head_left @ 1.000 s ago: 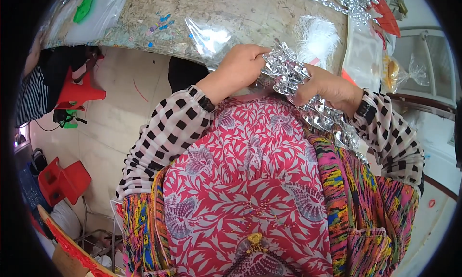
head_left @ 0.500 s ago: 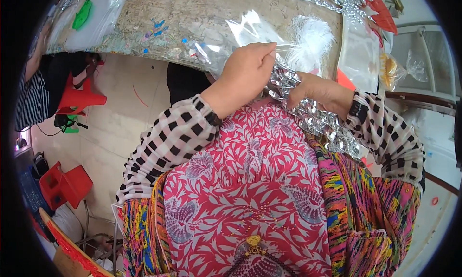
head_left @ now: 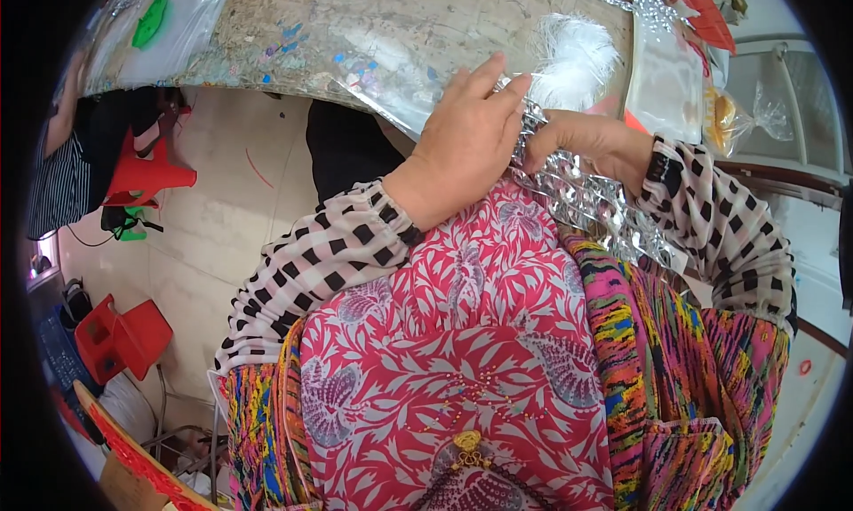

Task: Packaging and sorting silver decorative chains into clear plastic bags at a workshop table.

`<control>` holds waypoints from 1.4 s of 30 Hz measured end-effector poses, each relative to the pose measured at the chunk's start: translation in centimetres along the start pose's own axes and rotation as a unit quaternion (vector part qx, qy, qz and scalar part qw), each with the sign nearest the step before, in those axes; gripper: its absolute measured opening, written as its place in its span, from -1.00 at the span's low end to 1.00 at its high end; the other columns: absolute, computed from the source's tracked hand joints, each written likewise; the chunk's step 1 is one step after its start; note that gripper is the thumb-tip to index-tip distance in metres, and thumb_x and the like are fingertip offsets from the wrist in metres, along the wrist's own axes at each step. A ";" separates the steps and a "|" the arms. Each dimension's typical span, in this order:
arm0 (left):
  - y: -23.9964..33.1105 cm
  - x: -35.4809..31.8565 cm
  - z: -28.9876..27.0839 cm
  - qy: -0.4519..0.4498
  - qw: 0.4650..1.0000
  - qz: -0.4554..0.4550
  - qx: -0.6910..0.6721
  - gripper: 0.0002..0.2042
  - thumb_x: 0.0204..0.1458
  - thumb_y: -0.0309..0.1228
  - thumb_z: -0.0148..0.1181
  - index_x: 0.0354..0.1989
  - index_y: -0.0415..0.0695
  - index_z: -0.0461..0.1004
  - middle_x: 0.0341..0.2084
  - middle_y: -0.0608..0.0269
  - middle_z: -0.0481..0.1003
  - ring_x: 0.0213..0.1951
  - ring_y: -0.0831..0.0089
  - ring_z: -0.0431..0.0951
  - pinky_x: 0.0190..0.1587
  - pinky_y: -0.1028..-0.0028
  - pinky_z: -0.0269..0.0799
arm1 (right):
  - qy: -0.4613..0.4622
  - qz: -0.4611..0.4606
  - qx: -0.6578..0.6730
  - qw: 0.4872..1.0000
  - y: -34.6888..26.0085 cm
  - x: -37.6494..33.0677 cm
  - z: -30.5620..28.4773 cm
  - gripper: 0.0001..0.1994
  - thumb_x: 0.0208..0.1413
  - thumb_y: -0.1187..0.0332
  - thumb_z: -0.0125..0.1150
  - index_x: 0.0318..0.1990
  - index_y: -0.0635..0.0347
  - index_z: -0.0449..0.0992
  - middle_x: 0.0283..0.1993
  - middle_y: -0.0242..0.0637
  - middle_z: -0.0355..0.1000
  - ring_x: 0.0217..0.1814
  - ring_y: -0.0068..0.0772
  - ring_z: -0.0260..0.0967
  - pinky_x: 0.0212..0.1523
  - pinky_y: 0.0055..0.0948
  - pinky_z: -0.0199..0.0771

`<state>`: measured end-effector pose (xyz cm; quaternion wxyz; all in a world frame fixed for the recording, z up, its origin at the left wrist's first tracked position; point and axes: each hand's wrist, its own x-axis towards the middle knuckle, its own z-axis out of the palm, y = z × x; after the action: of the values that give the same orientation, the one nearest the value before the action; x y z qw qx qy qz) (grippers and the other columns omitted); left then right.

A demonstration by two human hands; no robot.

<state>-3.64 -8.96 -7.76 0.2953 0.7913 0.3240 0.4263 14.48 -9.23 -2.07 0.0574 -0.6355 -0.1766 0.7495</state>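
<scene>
The step in hand looks like fitting or folding a silver garland (head_left: 586, 200) at the near edge of the tabletop (head_left: 373, 40), close against the person's chest. The garland, a crinkled foil strip, runs from between the two hands down and to the right over the patterned blouse. The left hand (head_left: 466, 129) lies over its upper end, fingers (head_left: 498, 89) nearly straight and together, pressing flat rather than clenched; what the thumb does beneath is hidden. The right hand (head_left: 591, 142) is curled, its fingertips pinching the foil just beside the left hand, so it grips the garland. A white feather (head_left: 577, 62) lies on the tabletop, just beyond the fingertips, on a clear plastic sheet (head_left: 391, 84). The next move probably calls for a steady hold from the pressing hand while the pinching hand feeds or creases the foil, gently, since thin foil tears and crumples easily.
</scene>
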 end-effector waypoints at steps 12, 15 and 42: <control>1.0 0.0 0.4 -0.006 0.999 0.030 0.022 -0.66 0.08 -0.38 -0.04 0.01 -0.25 0.38 0.04 -0.12 0.33 0.12 -0.22 0.22 0.17 -0.01 0.07 | 0.018 -0.022 -0.110 0.994 -0.2 1.6 0.2 -0.69 -0.18 0.30 0.31 -0.21 0.13 0.49 -0.29 -0.30 0.50 -0.38 -0.52 0.48 -0.38 -0.53 0.53; 1.0 0.0 0.5 -0.011 0.999 0.039 0.002 -0.66 0.08 -0.37 -0.04 0.01 -0.25 0.38 0.04 -0.11 0.33 0.13 -0.23 0.20 0.17 -0.04 0.05 | 0.022 -0.047 -0.129 0.990 -0.5 1.4 0.5 -0.59 -0.10 0.24 0.31 -0.06 0.14 0.45 -0.19 -0.26 0.49 -0.31 -0.52 0.48 -0.34 -0.51 0.54; -3.9 -5.4 -1.4 -0.181 0.916 -0.336 -0.126 -0.45 -0.15 0.10 0.22 -0.30 -0.24 0.54 -0.33 -0.01 0.47 -0.23 0.21 0.48 -0.15 0.36 0.37 | 0.029 0.012 0.018 0.999 -2.5 2.6 -0.2 -0.83 -0.31 0.44 0.30 -0.45 0.23 0.53 -0.51 -0.19 0.51 -0.63 -0.39 0.44 -0.55 -0.43 0.53</control>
<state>-8.14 -10.39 -12.66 0.5718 0.6558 0.4556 0.1882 13.81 -6.07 -3.72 0.0650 -0.6576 -0.1537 0.7346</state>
